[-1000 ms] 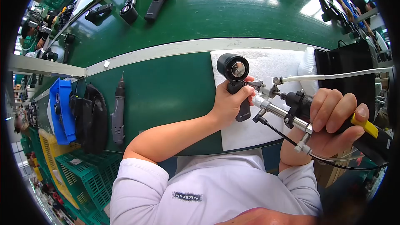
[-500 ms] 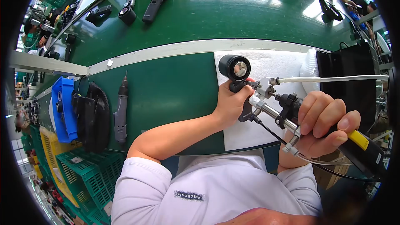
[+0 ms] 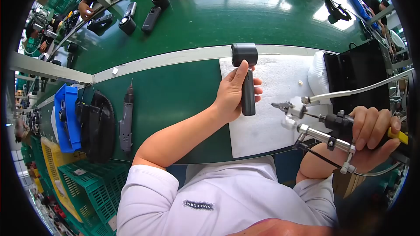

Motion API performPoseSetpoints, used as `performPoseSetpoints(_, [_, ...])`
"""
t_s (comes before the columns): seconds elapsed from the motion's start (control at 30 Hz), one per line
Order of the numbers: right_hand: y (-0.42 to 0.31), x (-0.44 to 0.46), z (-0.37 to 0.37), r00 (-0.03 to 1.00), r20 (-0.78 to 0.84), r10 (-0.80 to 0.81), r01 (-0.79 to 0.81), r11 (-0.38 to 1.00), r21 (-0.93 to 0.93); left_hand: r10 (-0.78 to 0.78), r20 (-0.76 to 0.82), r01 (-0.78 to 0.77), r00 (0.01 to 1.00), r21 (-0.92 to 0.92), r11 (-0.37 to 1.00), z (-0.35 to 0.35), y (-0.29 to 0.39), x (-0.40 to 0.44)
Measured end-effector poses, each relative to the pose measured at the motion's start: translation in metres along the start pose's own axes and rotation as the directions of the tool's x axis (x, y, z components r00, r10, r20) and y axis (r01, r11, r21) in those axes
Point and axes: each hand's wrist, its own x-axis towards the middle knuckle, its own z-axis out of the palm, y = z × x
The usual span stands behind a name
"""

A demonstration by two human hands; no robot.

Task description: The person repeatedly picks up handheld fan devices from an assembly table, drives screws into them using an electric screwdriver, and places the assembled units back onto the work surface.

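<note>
Upright over the left part of a white mat (image 3: 271,135), a black handheld fan (image 3: 248,91) is gripped by my left hand (image 3: 234,87), thumb near its round head. My right hand (image 3: 374,133) is wrapped round a black electric screwdriver (image 3: 339,121) with a yellow band. Fixed to the screwdriver are a metal tube, a clamp and hoses, with a pointed metal nozzle (image 3: 282,106) at the front. The nozzle and the fan are apart. A small pale piece (image 3: 300,82) lies on the mat.
A grey screwdriver (image 3: 126,120), a black pouch (image 3: 103,126) and a blue bin (image 3: 66,118) are at the left. More fans (image 3: 152,17) lie on the far green table (image 3: 210,22). A black box (image 3: 358,78) stands right. Another person's hand (image 3: 85,11) shows at the far left.
The fan has turned so its round face no longer shows, and its handle stands straighter. My right hand has drawn the screwdriver and nozzle away to the right. A person's hand has appeared at the far left.
</note>
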Motion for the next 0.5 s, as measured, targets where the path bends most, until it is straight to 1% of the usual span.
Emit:
performPoseSetpoints(0.1, [0.013, -0.011, 0.004, 0.998, -0.026, 0.064, -0.063, 0.998, 0.032, -0.064, 0.249, 0.111, 0.966, -0.18, 0.977, -0.008, -0.009, 0.005])
performPoseSetpoints(0.17, [0.024, -0.018, 0.01, 0.996, -0.044, 0.072, -0.07, 0.997, 0.037, -0.107, 0.266, 0.159, 0.958, -0.184, 0.97, -0.014, -0.016, 0.011])
performPoseSetpoints(0.33, [0.038, -0.024, 0.013, 0.998, 0.02, 0.064, -0.065, 0.997, 0.041, -0.147, 0.274, 0.206, 0.95, -0.202, 0.957, -0.022, -0.017, 0.016])
performPoseSetpoints(0.43, [0.041, -0.024, 0.014, 0.996, 0.036, 0.082, -0.084, 0.995, 0.049, -0.17, 0.231, 0.223, 0.958, -0.227, 0.948, -0.022, -0.017, 0.017])
performPoseSetpoints(0.5, [0.041, -0.024, 0.014, 0.995, 0.031, 0.095, -0.097, 0.995, 0.037, -0.189, 0.209, 0.231, 0.96, -0.199, 0.952, -0.02, -0.015, 0.016])
